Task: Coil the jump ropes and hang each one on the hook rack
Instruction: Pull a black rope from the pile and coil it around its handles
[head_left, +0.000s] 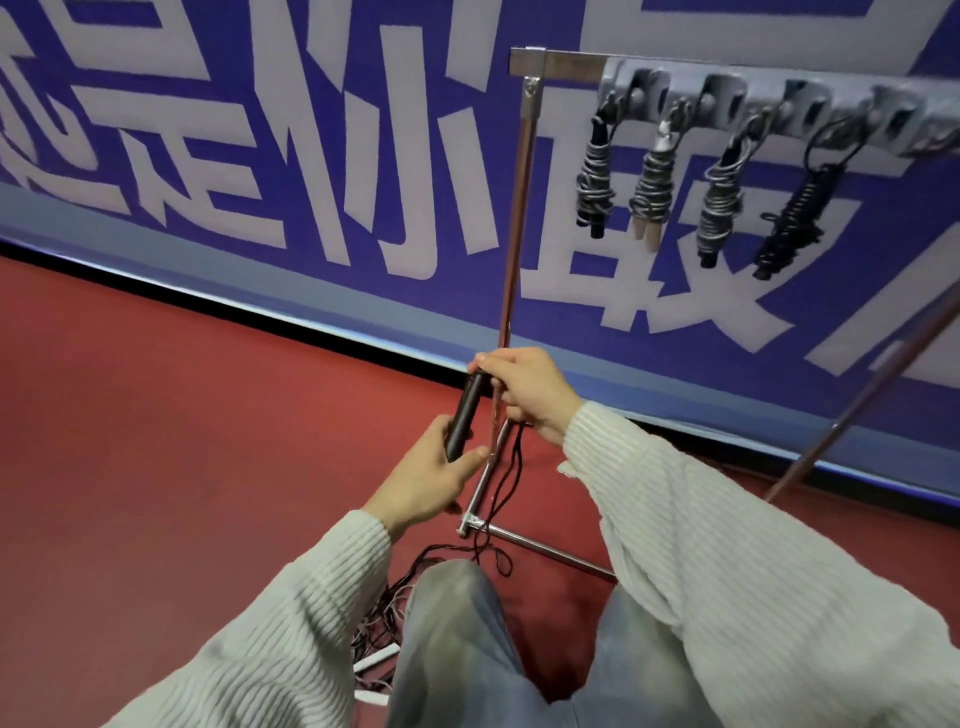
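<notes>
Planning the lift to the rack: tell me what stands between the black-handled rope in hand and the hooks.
Nothing visible blocks it. Both hands hold the black jump-rope handle below and left of the grey hook rack; four coiled ropes already hang there.

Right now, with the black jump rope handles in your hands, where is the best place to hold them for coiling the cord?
Probably around the lower end of the black handles, from the left, as the left hand grips them. The black cord leaves at the top under the right hand, so that end stays free for winding.

Four coiled ropes (719, 202) hang on hook rack (769, 106), upper right.
</notes>
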